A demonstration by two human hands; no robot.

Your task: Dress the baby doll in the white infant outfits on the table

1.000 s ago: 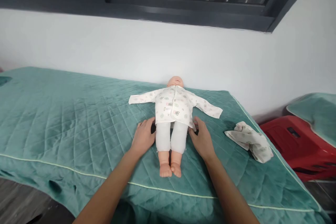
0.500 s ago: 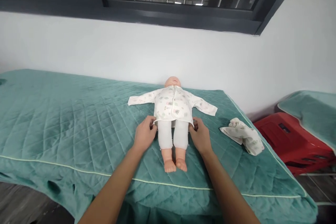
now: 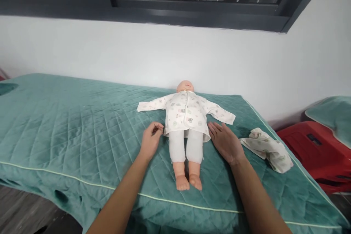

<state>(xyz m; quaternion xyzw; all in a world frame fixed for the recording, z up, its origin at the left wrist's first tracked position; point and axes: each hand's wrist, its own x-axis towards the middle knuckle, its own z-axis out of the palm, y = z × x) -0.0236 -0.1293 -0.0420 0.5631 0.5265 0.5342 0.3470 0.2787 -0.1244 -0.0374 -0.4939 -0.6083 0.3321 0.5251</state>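
A baby doll (image 3: 179, 170) lies on its back on a green quilted cover, head toward the wall and bare feet toward me. It wears a white printed baby shirt (image 3: 179, 115), closed down the front, with both sleeves spread sideways. White cloth covers its legs down to the shins. At the shirt's left side edge, my left hand (image 3: 150, 140) is closed, fingertips pinched at the fabric near the hem. My right hand (image 3: 226, 142) is open beside the shirt's right edge, fingers stretched out and close to the cloth.
A crumpled printed cloth (image 3: 270, 150) lies on the green cover (image 3: 82, 135) to the right of my right hand. Past the bed's right edge stands a red plastic object (image 3: 309, 153) with green fabric over it. Behind are the white wall and a barred window (image 3: 192, 11).
My right hand has let go of the shirt hem and opened flat beside it, moving outward. My left hand stays at the left hem. The view has shifted slightly.
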